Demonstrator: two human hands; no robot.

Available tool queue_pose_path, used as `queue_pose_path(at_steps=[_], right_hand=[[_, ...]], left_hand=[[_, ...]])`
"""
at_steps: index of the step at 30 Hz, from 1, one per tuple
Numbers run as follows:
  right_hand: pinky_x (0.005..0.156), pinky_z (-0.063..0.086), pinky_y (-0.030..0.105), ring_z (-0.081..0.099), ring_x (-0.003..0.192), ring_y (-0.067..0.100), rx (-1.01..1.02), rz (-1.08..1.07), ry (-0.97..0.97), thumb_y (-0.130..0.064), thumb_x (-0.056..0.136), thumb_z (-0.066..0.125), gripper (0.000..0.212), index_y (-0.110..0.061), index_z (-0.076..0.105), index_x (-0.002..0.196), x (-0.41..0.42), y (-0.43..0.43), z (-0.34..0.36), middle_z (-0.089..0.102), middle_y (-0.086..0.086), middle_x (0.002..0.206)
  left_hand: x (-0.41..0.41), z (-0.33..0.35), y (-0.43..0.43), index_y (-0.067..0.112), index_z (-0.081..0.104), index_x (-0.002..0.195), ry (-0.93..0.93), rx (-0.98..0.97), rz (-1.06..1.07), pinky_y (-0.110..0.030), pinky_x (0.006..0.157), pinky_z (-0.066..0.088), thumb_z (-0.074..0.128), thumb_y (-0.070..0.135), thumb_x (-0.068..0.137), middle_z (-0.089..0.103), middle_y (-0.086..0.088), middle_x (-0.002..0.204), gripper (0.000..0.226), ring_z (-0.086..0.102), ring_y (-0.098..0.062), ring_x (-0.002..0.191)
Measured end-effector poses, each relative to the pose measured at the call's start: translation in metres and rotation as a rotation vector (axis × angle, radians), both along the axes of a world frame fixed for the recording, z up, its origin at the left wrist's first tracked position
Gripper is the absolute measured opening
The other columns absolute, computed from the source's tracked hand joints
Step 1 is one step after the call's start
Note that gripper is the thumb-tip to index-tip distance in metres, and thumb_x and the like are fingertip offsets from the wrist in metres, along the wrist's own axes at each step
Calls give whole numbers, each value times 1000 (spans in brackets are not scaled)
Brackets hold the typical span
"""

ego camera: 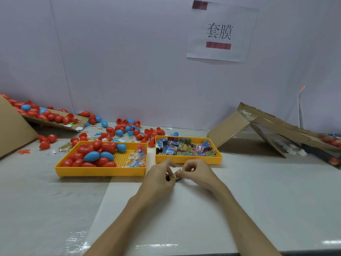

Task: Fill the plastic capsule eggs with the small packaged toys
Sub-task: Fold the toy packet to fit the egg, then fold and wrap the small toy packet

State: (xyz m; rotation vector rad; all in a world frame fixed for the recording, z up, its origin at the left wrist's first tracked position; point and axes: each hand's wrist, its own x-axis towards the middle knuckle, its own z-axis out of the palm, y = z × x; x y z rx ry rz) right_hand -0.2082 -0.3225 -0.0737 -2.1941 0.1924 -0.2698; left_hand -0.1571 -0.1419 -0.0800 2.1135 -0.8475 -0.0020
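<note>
The wall [129,52] stood behind the whole station, and the table [55,209] ran from it to the near edge. A folded cardboard ramp [230,130] sat at the back right. A second cardboard sheet [14,130] leaned at the far left with red and blue eggs lying on it. A paper sign [221,32] with two printed characters was fixed to the wall at upper right.

Two yellow trays sat side by side at mid-table, apart from each other. The left tray [101,171] held a heap of closed eggs [88,154], mostly red with a few blue, and small coloured pieces [136,157] at its right end. The right tray [188,160] held the toys [184,146] in printed wrappers. Loose eggs [129,129], some of them open halves, lay scattered behind the trays.

Both forearms reached in from the near edge and met just in front of the right tray. The left hand [158,179] had its fingers curled, pinching one packet [173,176]. The right hand [197,172] pinched the same packet at its right edge with thumb and fingertips. The packet was held between the two hands, low over the table. Something dark showed beneath it, against the left hand; what it was could not be told.
</note>
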Motion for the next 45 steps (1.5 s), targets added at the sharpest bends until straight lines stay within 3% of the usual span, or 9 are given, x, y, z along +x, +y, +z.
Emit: queue_pose_path(at_steps=[11,15,21,24,27,34,37,41,45], right_hand=[[56,44,15,61,59,-2,12,-60,25,-25,84,79,13,-19,76,72,1,-2,4,70,-7,63],[54,52,25,62,56,8,16,-145,-116,-13,87,75,18,-19,71,70,2,-3,3,67,-4,61],[62,55,26,72,66,21,324,-25,-201,-11,87,78,11,-10,70,79,-4,-8,12,73,7,70],[65,57,27,74,71,27,367,79,-152,-12,83,81,9,-10,73,82,-6,-1,15,75,13,77],[70,58,32,71,69,24,379,132,-153,-15,84,80,7,-9,76,85,-7,4,16,74,12,77],[70,55,31,67,71,18,362,135,-202,-18,88,76,7,-20,79,82,-7,9,18,74,7,78],[68,55,26,68,73,16,394,149,-204,-24,86,79,5,-25,78,91,-7,13,19,75,4,85],[69,56,32,69,76,17,375,83,-204,-31,75,88,29,-20,69,95,-5,14,19,73,1,88],[69,56,32,69,74,19,356,142,-193,-21,81,84,16,-19,69,86,-6,16,19,73,6,84]], left_hand=[[1,1,-1,28,58,117,41,1,-3,-34,83,60,75,10,85,64,9,95,40,67,-9,89],[1,1,-1,29,57,118,43,9,5,-32,82,60,74,9,85,63,10,95,42,66,-8,89],[0,5,-1,33,55,125,167,-52,-23,-14,73,51,79,19,85,60,14,107,49,60,-1,96],[1,15,2,30,65,116,236,-279,5,-13,73,51,75,29,90,67,17,102,28,65,1,95],[2,20,5,22,76,100,279,-360,-14,-13,69,53,73,19,92,76,8,90,10,70,1,83],[1,18,7,17,78,102,406,-357,-27,-27,77,60,76,11,88,78,-5,87,16,75,-16,84],[0,18,6,18,78,96,398,-340,5,-20,72,58,76,9,88,78,1,83,12,74,-10,79],[1,20,6,25,77,78,383,-391,56,-16,63,55,73,9,89,76,5,73,20,68,-3,66],[-1,23,7,26,77,75,383,-427,62,-18,64,56,74,11,88,75,2,73,20,67,-4,64]])
